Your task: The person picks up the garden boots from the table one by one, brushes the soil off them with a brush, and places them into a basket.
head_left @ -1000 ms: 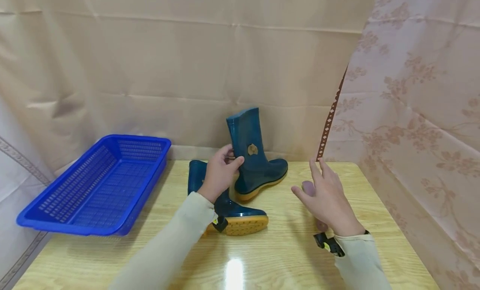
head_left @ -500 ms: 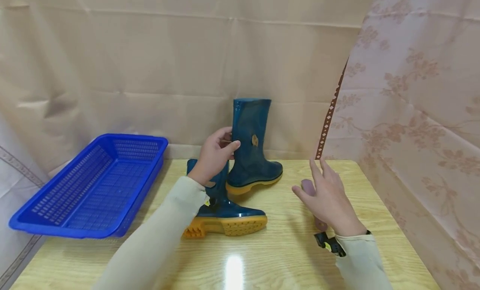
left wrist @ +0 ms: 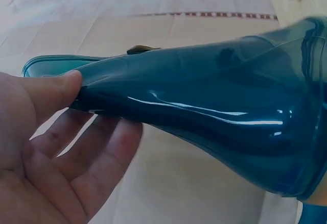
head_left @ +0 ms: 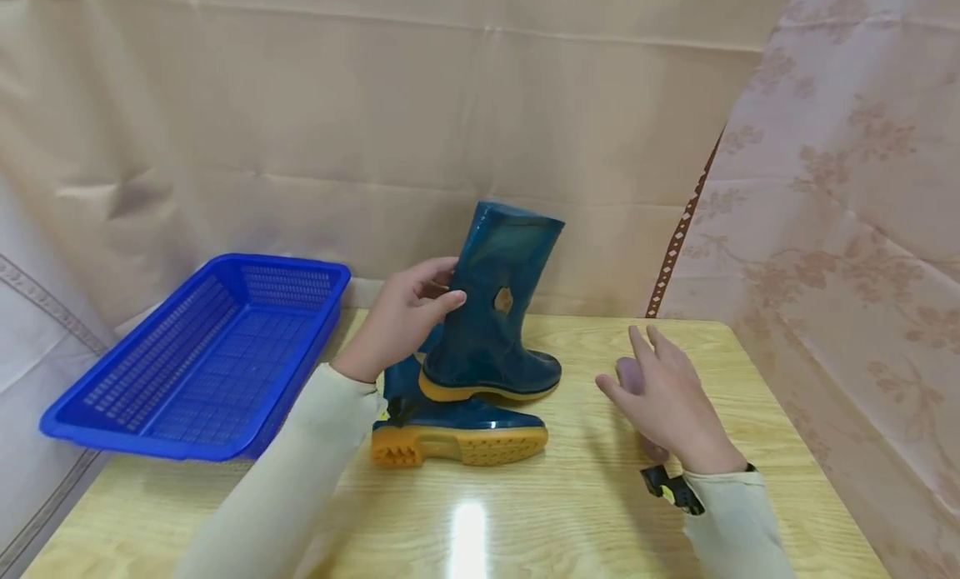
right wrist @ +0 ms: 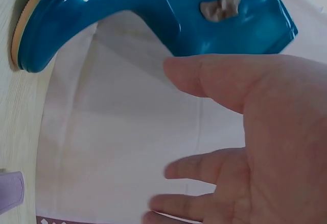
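Observation:
My left hand [head_left: 405, 314] pinches the back of the shaft of a blue rubber boot [head_left: 480, 337], thumb on the near side, fingers behind. This boot leans with its top to the right and carries a brown smear [right wrist: 219, 7] on the shaft. In front of it a second rubber boot [head_left: 457, 414] lies on its side, yellow sole towards me, its shaft partly hidden by the hand and the first boot. My right hand [head_left: 671, 404] hovers with fingers spread, above a long purple object [head_left: 630, 375] that it mostly covers.
A blue plastic basket [head_left: 330, 312] with mesh walls stands at the left of the wooden table [head_left: 577, 512]. Beige cloth [head_left: 375, 129] hangs behind the table, and a flowered curtain [head_left: 840, 229] borders the right side.
The held boot has tipped from near upright to leaning right, its heel swinging left and nearer to the lying boot. My left hand moved left and down with it. The right hand stays much the same.

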Demonstrator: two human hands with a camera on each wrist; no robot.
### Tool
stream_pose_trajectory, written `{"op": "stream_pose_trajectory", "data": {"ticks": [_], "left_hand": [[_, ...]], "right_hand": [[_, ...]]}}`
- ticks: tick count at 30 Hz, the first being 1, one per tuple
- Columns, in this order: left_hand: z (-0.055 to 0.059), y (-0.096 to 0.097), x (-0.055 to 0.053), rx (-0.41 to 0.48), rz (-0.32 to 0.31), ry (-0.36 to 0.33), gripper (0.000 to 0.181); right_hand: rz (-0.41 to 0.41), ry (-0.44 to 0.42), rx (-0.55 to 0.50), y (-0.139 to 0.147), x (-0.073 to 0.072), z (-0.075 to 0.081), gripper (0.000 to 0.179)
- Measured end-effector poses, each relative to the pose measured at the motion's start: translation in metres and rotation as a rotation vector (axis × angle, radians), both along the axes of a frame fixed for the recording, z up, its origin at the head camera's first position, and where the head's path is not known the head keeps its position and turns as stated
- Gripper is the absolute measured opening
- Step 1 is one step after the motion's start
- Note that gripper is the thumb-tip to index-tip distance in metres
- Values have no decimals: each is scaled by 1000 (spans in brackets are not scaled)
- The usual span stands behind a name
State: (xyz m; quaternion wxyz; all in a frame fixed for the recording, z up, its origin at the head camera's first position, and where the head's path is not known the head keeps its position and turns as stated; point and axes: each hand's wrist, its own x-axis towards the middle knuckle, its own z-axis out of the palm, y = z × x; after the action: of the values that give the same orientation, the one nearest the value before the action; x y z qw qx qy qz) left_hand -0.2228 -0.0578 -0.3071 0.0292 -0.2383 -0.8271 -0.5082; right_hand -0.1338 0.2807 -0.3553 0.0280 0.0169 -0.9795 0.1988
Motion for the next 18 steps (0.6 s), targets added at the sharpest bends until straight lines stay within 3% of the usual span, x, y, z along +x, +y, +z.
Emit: {"op": "stream_pose_trajectory", "data": {"ticks": [4,11,18], "left_hand": [[-10,-10,5,-37,35,11,46],[-28,-11,11,15,30,31,44],[-32,-3,20,7,33,42,44]], "right_hand": [[15,-42,46,4,-1,-1,94],[7,-99,74,21,1,-5,86],[4,-200,97,43,0,-6,73]]}}
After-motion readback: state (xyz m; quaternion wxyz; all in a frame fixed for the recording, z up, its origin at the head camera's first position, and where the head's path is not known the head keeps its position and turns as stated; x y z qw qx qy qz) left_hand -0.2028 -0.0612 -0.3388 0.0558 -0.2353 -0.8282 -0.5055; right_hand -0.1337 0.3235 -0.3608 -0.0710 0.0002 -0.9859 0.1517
